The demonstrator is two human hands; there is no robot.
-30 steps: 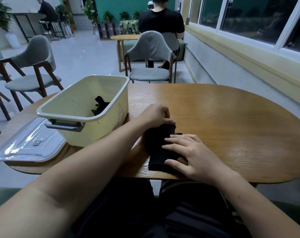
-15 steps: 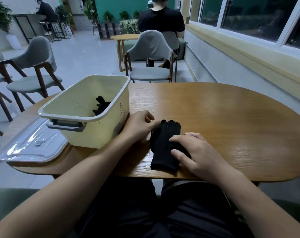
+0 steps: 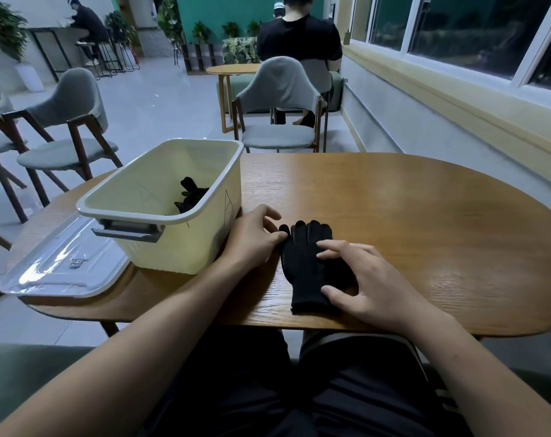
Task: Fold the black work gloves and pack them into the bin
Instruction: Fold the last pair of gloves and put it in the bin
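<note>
Head view: black glove [image 3: 302,266] lies flat on the table [image 3: 419,222], just right of the bin [image 3: 179,250], glove tips pointing away, cuff near the table's front edge. Could be a stacked pair; can't tell from this angle.

Right hand [image 3: 375,288] rests on the palm and cuff area, fingers [image 3: 334,246] spread and straight, thumb down by the cuff. It is pinning, not gripping. Left hand [image 3: 252,241] sits at the glove's left edge, fingers lightly bent, tips touching the outermost glove finger. Whether they pinch the fabric or only touch it can't be told.

Judged step: flatten and align, then fold.

How to do it well:
- keep the right hand's weight on the palm as the anchor
- left hand squares up the loose glove fingers before any fold
- fold tips toward cuff in one move and press the crease, since knit fabric is likely to spring open
- carry it folded and pinched shut

Bin already holds other black gloves [image 3: 190,197] against its right wall, and looks to have room on the left. Clear lid [image 3: 62,269] lies left of the bin, out of the way.
</note>
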